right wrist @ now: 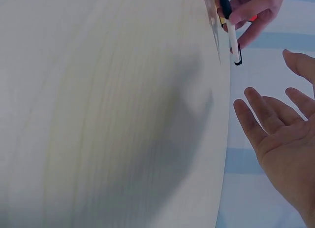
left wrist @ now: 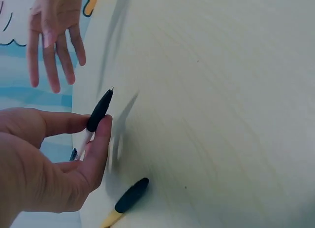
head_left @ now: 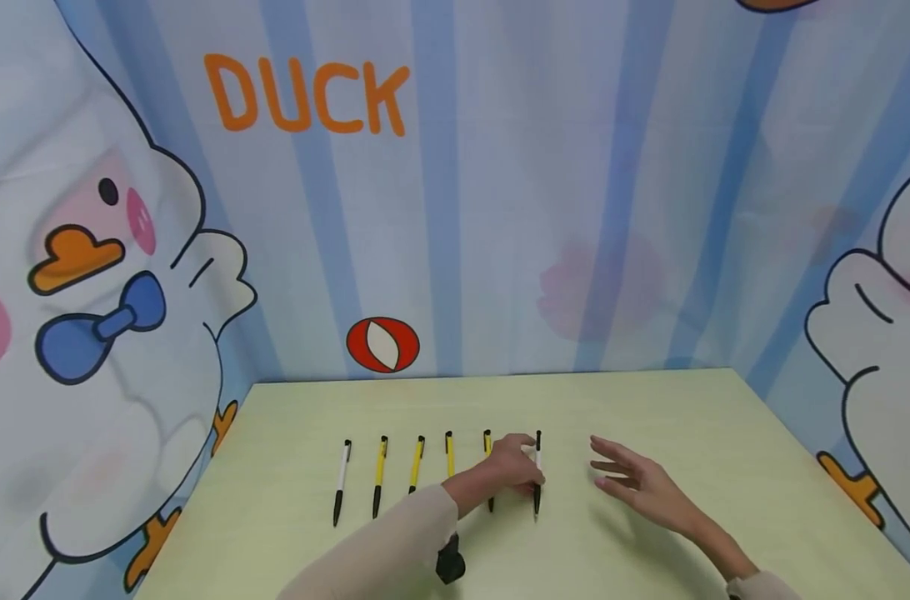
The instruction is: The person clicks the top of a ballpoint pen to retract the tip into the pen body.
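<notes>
My left hand [head_left: 511,467] pinches a white pen with a black grip [head_left: 537,492] between thumb and fingers. Its metal tip shows in the left wrist view, where the pen [left wrist: 101,110] casts a shadow on the table beside it. Close by the same hand lies a yellow pen [head_left: 488,442], partly covered by the fingers; its black grip [left wrist: 132,194] appears low in the left wrist view. To the right, my right hand [head_left: 646,487] is held over the table with fingers spread, holding nothing. In the right wrist view its palm [right wrist: 290,144] faces the held pen [right wrist: 233,38].
A row of pens runs leftward on the pale table [head_left: 725,433]: several yellow pens [head_left: 381,471], with a white pen [head_left: 341,483] at the left end. My left sleeve crosses in front of some. A duck-print curtain [head_left: 500,208] stands behind the table.
</notes>
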Demonstrator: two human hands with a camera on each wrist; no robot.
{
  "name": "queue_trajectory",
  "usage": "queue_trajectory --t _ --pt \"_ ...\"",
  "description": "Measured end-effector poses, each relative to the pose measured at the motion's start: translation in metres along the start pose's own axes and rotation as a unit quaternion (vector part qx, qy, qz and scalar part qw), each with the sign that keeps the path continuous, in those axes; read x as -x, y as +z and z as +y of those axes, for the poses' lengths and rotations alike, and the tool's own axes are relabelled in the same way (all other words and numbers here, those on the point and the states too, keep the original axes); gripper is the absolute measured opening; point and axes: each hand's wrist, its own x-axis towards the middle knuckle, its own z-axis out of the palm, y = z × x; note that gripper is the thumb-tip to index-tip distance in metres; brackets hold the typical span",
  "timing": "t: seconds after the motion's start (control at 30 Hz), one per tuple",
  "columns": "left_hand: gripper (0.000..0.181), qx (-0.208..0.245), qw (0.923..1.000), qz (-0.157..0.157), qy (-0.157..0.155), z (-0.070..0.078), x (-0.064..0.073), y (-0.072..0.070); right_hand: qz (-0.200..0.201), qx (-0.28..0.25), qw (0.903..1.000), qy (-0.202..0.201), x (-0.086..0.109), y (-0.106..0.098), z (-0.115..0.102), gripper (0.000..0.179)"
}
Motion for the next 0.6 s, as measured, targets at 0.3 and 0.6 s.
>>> queue_trajectory --t 0.3,0.6 --pt "0.064 0.133 0.9904 -0.008 0.037 -0.012 0.028 -0.034 -0.002 -0.003 0.9998 -0.017 -0.007 0.01 -0.001 0.058" --pt "0.064 0.14 0.9891 0.014 0.043 -0.02 0.06 -0.06 -0.022 -0.013 0.9989 -0.038 -0.02 0.022 -0.01 0.059"
